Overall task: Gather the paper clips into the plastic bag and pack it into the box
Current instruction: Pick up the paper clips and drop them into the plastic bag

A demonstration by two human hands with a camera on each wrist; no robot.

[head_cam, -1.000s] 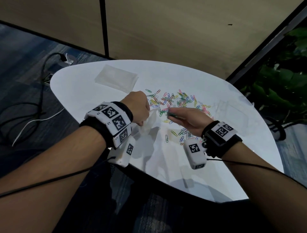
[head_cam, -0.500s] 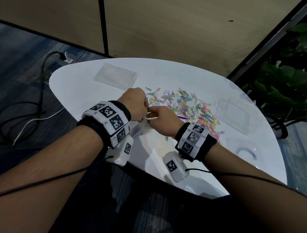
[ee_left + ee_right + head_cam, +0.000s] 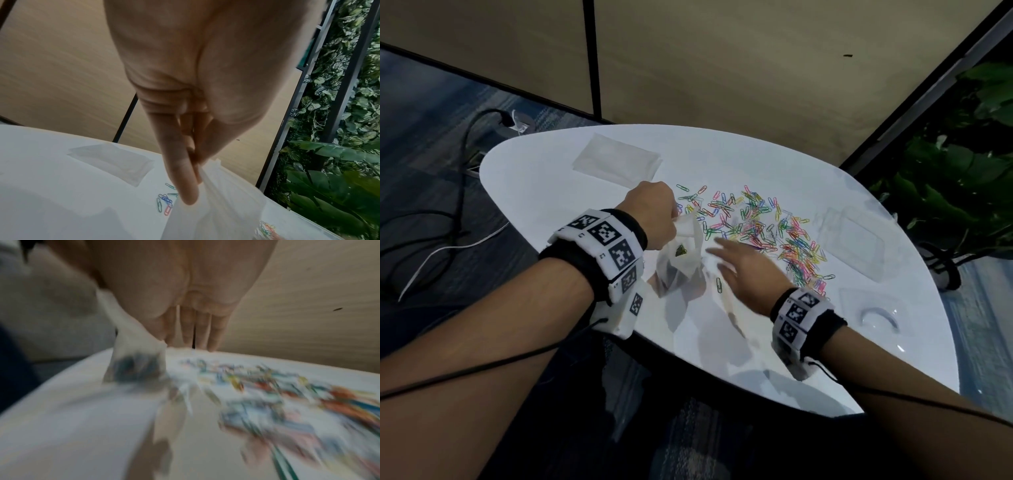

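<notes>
Paper clips (image 3: 753,228) lie scattered in a coloured heap on the white worktop (image 3: 558,192), a few already inside the plastic bag (image 3: 681,260). Left hand (image 3: 650,214) has its grip pinched on the bag's top edge, holding it up. Right hand (image 3: 746,270), fingers straight and blurred, is just beside the bag. A clear box (image 3: 854,243) sits right of the heap.

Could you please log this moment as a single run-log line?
left hand: pinches plastic bag top | right hand: open, beside bag | paper clips: mostly loose on table, few bagged
</notes>
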